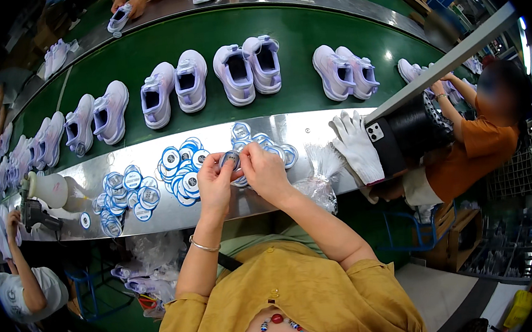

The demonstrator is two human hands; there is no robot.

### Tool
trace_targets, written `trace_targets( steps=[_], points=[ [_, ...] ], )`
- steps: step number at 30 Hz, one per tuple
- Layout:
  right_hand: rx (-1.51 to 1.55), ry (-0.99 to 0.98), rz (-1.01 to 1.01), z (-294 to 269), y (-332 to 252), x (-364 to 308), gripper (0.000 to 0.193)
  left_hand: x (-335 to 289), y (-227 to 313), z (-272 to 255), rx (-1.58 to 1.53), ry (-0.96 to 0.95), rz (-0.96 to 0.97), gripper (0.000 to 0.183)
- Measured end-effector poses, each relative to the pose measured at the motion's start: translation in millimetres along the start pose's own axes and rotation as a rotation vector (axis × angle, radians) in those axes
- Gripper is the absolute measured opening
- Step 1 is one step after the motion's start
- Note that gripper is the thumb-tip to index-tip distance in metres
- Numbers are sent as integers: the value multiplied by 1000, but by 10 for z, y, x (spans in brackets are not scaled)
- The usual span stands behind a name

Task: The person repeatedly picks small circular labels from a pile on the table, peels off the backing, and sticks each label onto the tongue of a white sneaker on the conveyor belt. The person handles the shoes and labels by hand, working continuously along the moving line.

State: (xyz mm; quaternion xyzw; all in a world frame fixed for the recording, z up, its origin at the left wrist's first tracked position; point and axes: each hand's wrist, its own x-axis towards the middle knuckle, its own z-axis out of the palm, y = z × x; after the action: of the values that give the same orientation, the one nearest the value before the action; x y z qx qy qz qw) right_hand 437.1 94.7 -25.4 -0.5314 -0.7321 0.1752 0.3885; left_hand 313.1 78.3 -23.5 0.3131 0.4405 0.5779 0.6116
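Above the metal ledge, my left hand (216, 188) pinches a small round tag (230, 161) between thumb and fingers. My right hand (268, 175) is closed, its thumb and fingertips meeting at the tag's right edge. Whether anything else sits in the right fingers is hidden. Round blue-rimmed white tags lie in heaps around the hands: a middle heap (181, 173) beside my left hand, another (123, 194) farther left, and a third (283, 154) partly behind my right hand. One tag (85, 220) rests apart at the far left.
White-lilac sneakers (232, 74) stand in pairs along the green belt (293, 43). Clear plastic fasteners (320, 174), a white glove (356, 148) and a phone (375, 132) lie to the right, near a slanted grey bar (441, 65). A tagging gun (41, 214) sits left. Co-workers (475, 138) are nearby.
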Motion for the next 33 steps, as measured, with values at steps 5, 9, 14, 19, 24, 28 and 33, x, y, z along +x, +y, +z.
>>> trace_targets(
  steps=[5, 9, 14, 19, 24, 28, 33],
  points=[
    [-24, -23, 2, 191, -273, 86, 11, -25, 81, -261, -49, 6, 7, 8],
    [87, -87, 31, 408, -537, 115, 10, -69, 227, -586, -219, 46, 24, 17],
    [136, -114, -127, 671, -794, 8, 7, -186, 357, -1007, -246, -13, -52, 10],
    [390, -245, -11, 881, -824, -15, 11, -246, 427, -1218, -319, 47, -105, 9],
    [863, -486, 292, 1142, -873, 112, 16, -223, 455, -1498, -9, 144, 77, 3],
    [944, -762, 505, 1166, -1033, 334, 15, -179, 557, -1764, 314, 182, 236, 2],
    [858, -781, 404, 1324, -970, 524, 15, 135, 773, -2060, 356, 86, 146, 11]
  ],
)
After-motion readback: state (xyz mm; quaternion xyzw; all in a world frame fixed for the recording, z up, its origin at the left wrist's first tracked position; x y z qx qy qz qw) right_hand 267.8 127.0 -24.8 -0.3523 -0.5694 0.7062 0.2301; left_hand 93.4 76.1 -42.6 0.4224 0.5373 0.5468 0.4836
